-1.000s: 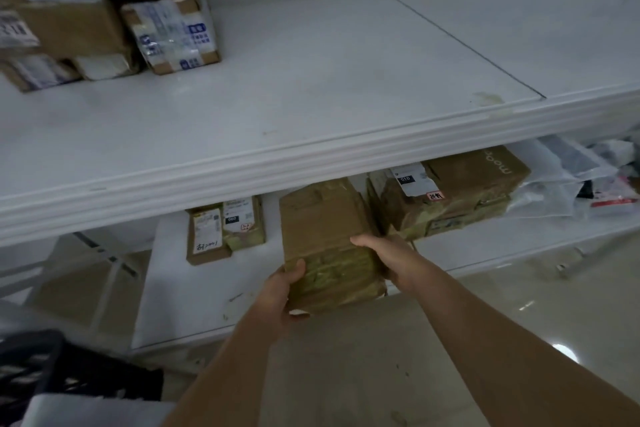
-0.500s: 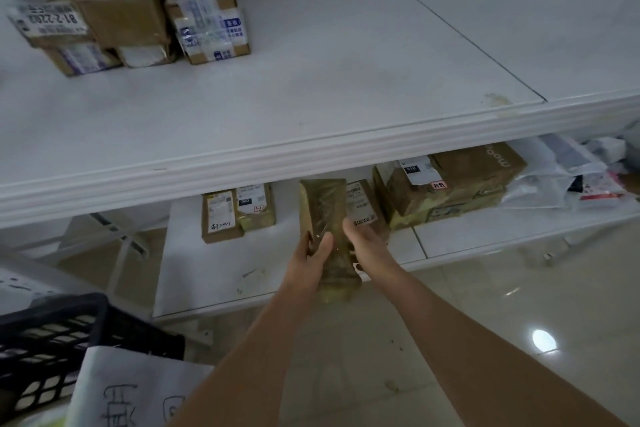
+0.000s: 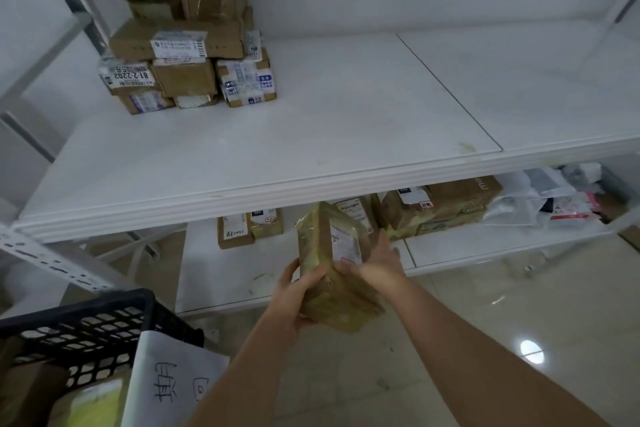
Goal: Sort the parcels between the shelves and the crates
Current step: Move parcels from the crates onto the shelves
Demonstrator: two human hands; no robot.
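Since the earlier frames the tape-wrapped brown cardboard parcel (image 3: 334, 263) has been turned from lying flat to standing on end and tilted, so that its white shipping label now faces the camera, and it has been drawn out in front of the lower shelf's front edge. Both hands grip it: the left hand (image 3: 294, 295) curls its fingers round the parcel's lower left side, thumb up along the taped face, while the right hand (image 3: 379, 262) holds the right side, thumb pressed on the label's lower corner and fingers wrapped behind. The parcel hangs in the air, clear of the white lower shelf (image 3: 221, 274), on which two small labelled brown boxes (image 3: 247, 224) sit near the back, left of the held parcel. To its right on that shelf lies a wide flat brown carton (image 3: 450, 203), then a heap of white and clear plastic mail bags (image 3: 547, 198) towards the right end. On the white upper shelf (image 3: 311, 135), a stack of labelled cardboard parcels (image 3: 187, 42) fills the back left corner. A black plastic lattice crate (image 3: 79, 326) stands at the lower left, with a white sheet bearing handwritten characters (image 3: 169, 381) leaning on its rim.
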